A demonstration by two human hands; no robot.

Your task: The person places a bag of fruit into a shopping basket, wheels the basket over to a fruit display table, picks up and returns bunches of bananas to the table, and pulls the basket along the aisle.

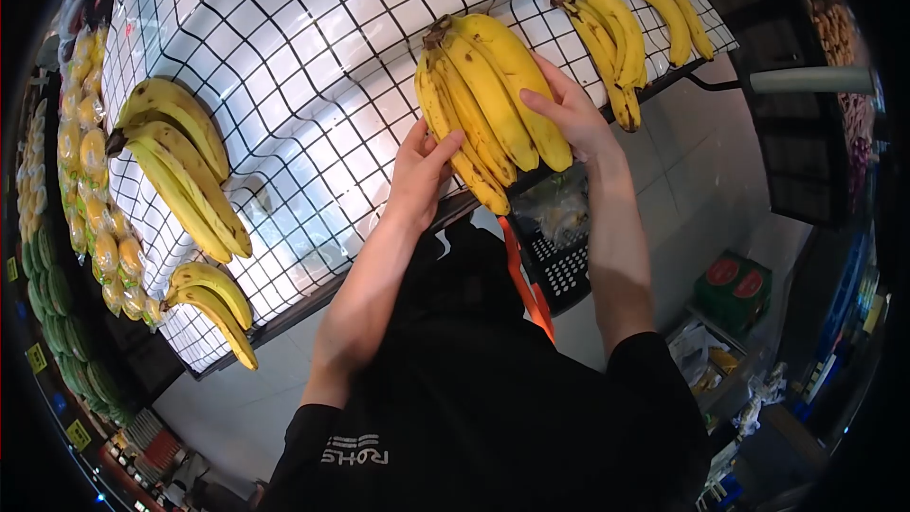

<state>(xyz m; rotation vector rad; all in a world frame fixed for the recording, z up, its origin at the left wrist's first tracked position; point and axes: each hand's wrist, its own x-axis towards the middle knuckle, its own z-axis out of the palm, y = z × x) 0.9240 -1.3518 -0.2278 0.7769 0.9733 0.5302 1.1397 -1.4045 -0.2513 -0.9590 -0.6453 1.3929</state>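
A large bunch of yellow bananas (483, 95) with brown specks is held between my two hands at the front edge of the display, its stem end pointing up and away from me. My left hand (422, 171) grips the bunch's left side, thumb on top of the outer banana. On the right side, my right hand (569, 109) has its thumb over the outer banana and its fingers behind. The bunch lies over a white cloth with a black grid (313, 85).
More bananas lie at the left (185, 171), near left (213, 308), right (607, 38) and far right (675, 14). Wrapped yellow fruit (93, 152) lines the left side. Below the edge are a black crate (564, 270), an orange strap (521, 275) and a green box (732, 289).
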